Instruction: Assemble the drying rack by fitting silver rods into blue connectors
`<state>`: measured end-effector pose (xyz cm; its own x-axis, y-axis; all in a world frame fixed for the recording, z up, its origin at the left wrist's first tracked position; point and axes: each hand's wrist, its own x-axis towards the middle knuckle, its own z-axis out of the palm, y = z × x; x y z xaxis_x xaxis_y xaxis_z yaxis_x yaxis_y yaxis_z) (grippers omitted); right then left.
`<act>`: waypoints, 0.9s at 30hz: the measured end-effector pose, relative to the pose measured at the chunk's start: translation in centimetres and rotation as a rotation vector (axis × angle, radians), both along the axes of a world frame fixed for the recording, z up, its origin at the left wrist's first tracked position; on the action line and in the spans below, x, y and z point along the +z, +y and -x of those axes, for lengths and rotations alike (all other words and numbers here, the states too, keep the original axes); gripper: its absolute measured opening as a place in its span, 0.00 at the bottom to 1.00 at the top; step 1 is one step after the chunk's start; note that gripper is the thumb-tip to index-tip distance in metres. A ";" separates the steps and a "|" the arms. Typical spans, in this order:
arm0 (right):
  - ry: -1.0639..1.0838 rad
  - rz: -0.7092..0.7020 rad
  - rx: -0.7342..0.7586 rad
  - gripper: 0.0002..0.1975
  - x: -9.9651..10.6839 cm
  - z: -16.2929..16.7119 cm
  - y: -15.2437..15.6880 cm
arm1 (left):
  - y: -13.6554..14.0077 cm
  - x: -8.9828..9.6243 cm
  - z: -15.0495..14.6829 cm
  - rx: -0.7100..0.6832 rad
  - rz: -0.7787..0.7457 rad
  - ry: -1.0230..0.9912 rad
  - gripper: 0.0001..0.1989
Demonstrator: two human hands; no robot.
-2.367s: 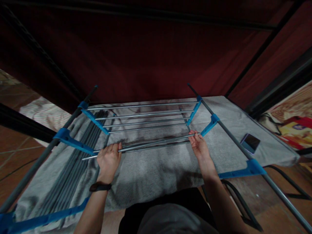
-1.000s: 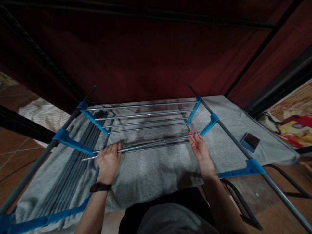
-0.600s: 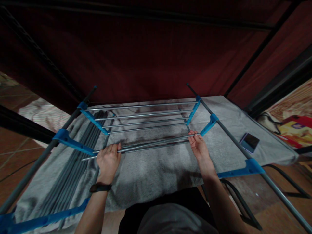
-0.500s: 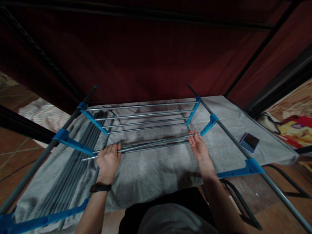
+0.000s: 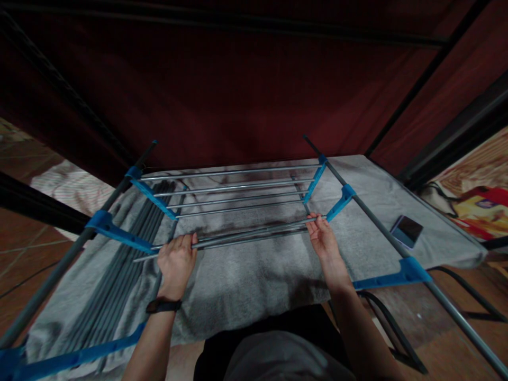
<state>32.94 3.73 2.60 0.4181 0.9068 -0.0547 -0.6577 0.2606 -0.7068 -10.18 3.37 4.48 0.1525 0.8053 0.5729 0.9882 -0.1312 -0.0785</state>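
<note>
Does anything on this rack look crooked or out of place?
Yes: the free end of a metal rod juts past the left hand, showing below the blue bracket rather than seated in it; the four rods behind line up neatly.

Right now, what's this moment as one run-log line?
left hand: gripping metal rods | right hand: holding them beside blue bracket | phone: on grey blanket | grey tubes: side by side, left
</note>
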 end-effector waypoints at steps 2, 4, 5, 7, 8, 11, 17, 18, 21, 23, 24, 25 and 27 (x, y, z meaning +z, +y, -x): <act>0.001 0.002 0.001 0.10 0.0 0.1 0.0 | 0.0 -0.1 0.1 -0.007 0.002 -0.016 0.15; 0.006 0.010 -0.003 0.10 0.0 0.1 0.1 | 0.1 -0.1 0.1 -0.018 0.010 -0.052 0.16; 0.010 0.014 -0.007 0.09 0.0 0.1 0.2 | 0.1 -0.1 0.2 -0.022 0.016 -0.068 0.16; 0.016 0.018 -0.016 0.09 0.0 0.2 0.2 | 0.1 -0.1 0.2 -0.023 0.037 -0.091 0.17; 0.020 0.019 -0.019 0.09 0.0 0.2 0.2 | 0.1 0.0 0.2 -0.020 0.055 -0.103 0.17; 0.031 0.030 -0.025 0.08 0.0 0.3 0.2 | 0.0 0.2 0.2 -0.005 0.120 -0.146 0.18; 0.048 0.038 -0.024 0.08 0.8 0.2 0.0 | -0.2 0.7 0.1 0.033 0.173 -0.080 0.20; 0.044 0.041 -0.019 0.08 1.0 0.1 0.0 | -0.2 0.8 0.1 0.036 0.179 -0.066 0.20; 0.023 0.050 -0.005 0.08 1.7 0.1 0.0 | -0.1 1.0 0.0 0.041 0.196 -0.031 0.22; 0.018 0.056 -0.009 0.07 2.2 0.0 -0.1 | -0.1 1.2 -0.2 0.045 0.201 -0.023 0.22; 0.014 0.058 -0.016 0.07 2.4 0.0 -0.1 | -0.1 1.3 -0.3 0.048 0.200 -0.024 0.22; 0.007 0.056 -0.021 0.07 2.7 0.0 -0.1 | -0.2 1.4 -0.5 0.050 0.197 -0.027 0.23; -0.012 0.049 -0.026 0.07 3.1 -0.1 -0.1 | -0.3 1.7 -0.8 0.048 0.196 -0.032 0.23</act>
